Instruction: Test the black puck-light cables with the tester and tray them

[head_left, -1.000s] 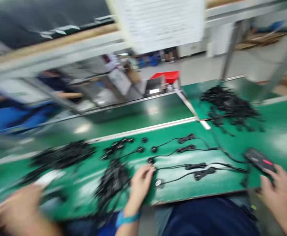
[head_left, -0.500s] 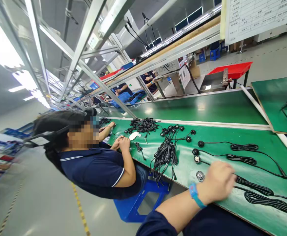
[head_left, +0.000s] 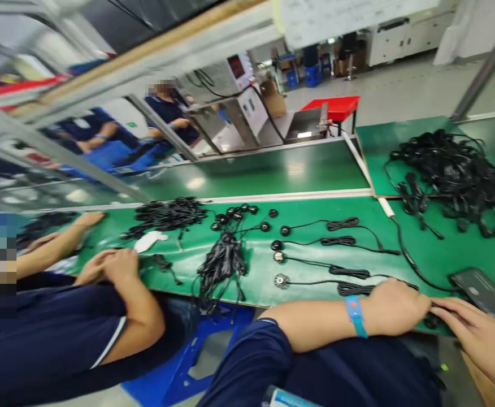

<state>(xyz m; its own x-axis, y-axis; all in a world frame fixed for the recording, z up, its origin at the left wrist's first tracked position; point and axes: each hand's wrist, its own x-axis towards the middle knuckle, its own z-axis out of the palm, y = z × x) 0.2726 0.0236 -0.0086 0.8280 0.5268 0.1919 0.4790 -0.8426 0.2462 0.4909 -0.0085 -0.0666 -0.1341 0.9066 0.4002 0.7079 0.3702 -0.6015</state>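
My left hand [head_left: 394,308], with a blue wrist strap [head_left: 355,315], rests curled at the near edge of the green bench [head_left: 311,192]; what its fingers hold is hidden. My right hand [head_left: 478,336] lies beside it with fingers stretched out, just under a black device with a red mark [head_left: 485,293]. A small dark plug [head_left: 431,322] sits between the two hands. Several black cables with round heads [head_left: 280,280] lie in rows left of my left hand, each with a coiled middle [head_left: 349,272].
A co-worker sits at my left, hands [head_left: 107,264] together near a white scrap [head_left: 148,241]. Cable heaps lie at bench centre [head_left: 224,260], further left [head_left: 166,213] and far right [head_left: 455,169]. A red table [head_left: 336,107] and a grey machine [head_left: 234,121] stand behind.
The view has swung back from the left towards the bench. My left hand has moved right along the near edge, next to my right hand, which is in view again by the black device.
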